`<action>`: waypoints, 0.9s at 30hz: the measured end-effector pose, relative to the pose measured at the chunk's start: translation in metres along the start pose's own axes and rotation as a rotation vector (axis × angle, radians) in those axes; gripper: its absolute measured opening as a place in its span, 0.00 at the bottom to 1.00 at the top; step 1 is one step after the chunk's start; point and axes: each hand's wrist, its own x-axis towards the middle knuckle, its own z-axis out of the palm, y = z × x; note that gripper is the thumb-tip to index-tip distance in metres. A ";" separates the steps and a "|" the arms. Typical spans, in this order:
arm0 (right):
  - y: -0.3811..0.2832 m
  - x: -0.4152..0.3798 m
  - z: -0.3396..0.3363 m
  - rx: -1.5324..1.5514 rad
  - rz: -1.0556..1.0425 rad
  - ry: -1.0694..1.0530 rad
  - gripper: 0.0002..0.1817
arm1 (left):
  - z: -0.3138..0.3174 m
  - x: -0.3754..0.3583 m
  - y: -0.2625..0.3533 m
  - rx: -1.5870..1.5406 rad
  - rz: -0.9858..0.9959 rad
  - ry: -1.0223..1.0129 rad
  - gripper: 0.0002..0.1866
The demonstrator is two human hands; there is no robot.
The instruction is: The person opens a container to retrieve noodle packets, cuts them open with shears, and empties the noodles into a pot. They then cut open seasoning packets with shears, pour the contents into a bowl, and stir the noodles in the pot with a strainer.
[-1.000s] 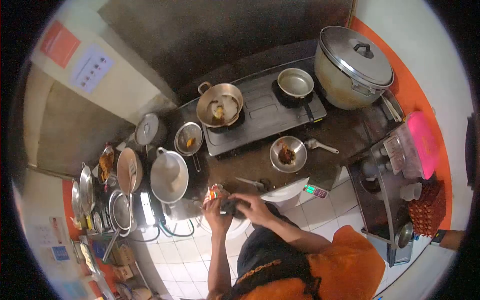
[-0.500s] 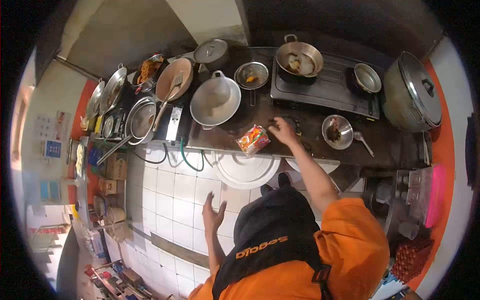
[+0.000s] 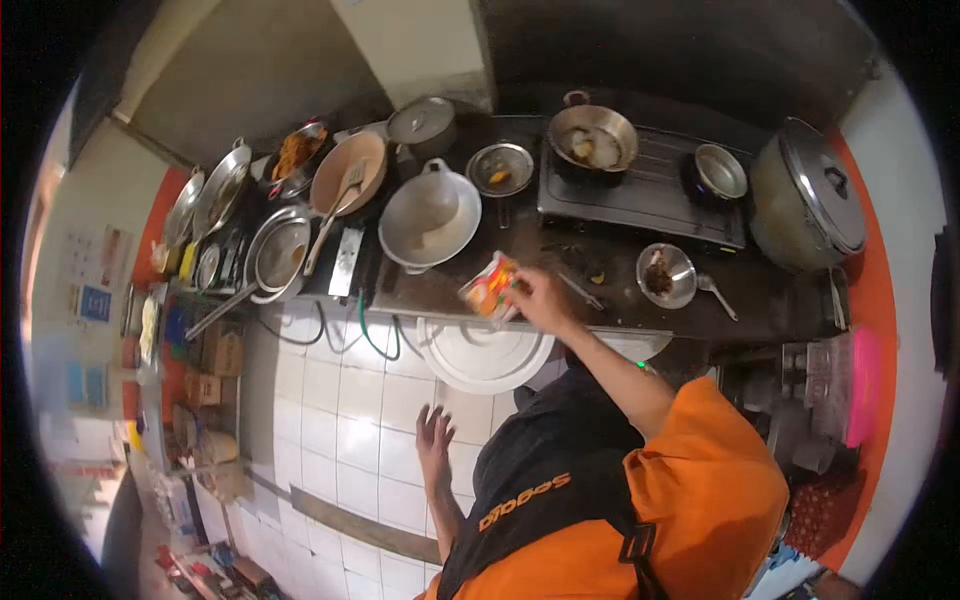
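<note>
The person's left hand (image 3: 436,430) hangs low over the white tiled floor (image 3: 365,430), well apart from the bench (image 3: 620,312), its fingers released and slightly spread. Beyond it, a round white lid (image 3: 485,352) shows below the front edge of the bench, partly covered by that edge.

The right hand (image 3: 540,300) reaches to the bench's front edge, left of its middle. Its fingers are clenched on the right side of a red, orange and white packet (image 3: 492,287). The packet is at that front edge, tilted; whether its underside touches the bench cannot be told. Just to the right of the hand lies a slim metal utensil (image 3: 582,292), slanting towards the front edge.

Farther right, a small metal bowl (image 3: 666,276) with dark contents stands near the front edge, a spoon (image 3: 718,298) just beside it. Beyond the packet and to its left is a wide grey pan (image 3: 430,218); left of that, a spatula (image 3: 345,205) rests in a brownish pan (image 3: 350,170).

Towards the back edge, a strainer (image 3: 501,170) holding something orange sits left of the stove (image 3: 640,195). On the stove, a two-handled pan (image 3: 592,140) is at the left and a small saucepan (image 3: 720,172) at the right. A large lidded pot (image 3: 808,195) stands at the bench's right end.
</note>
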 end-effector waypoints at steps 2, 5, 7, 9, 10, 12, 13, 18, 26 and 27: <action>-0.054 -0.031 -0.027 -0.069 -0.130 -0.057 0.14 | 0.055 0.035 0.012 -0.292 0.021 -0.190 0.38; -0.081 -0.065 -0.067 -0.084 -0.372 -0.029 0.14 | 0.146 0.056 0.078 -0.351 0.024 -0.516 0.41; -0.099 -0.065 -0.117 -0.212 -0.448 -0.123 0.15 | 0.188 0.080 0.091 -0.415 -0.033 -0.597 0.41; -0.077 -0.050 -0.165 0.119 -0.087 -0.117 0.16 | 0.232 0.095 0.097 -0.269 0.072 -0.650 0.40; -0.068 -0.041 -0.192 0.293 0.089 -0.118 0.16 | 0.257 0.101 0.101 -0.198 0.126 -0.670 0.39; -0.049 -0.027 -0.251 0.054 -0.001 -0.045 0.18 | 0.312 0.121 0.098 -0.128 0.094 -0.738 0.38; -0.032 -0.016 -0.275 0.010 -0.069 -0.005 0.18 | 0.354 0.123 0.104 -0.072 0.090 -0.722 0.38; 0.082 0.059 -0.407 0.140 0.026 0.112 0.21 | 0.549 0.164 0.109 0.095 -0.076 -0.788 0.38; 0.139 0.137 -0.569 0.244 0.436 0.233 0.16 | 0.764 0.234 0.045 0.075 -0.008 -0.663 0.34; 0.151 0.145 -0.582 0.331 0.494 0.240 0.16 | 0.779 0.247 0.031 0.091 0.038 -0.617 0.33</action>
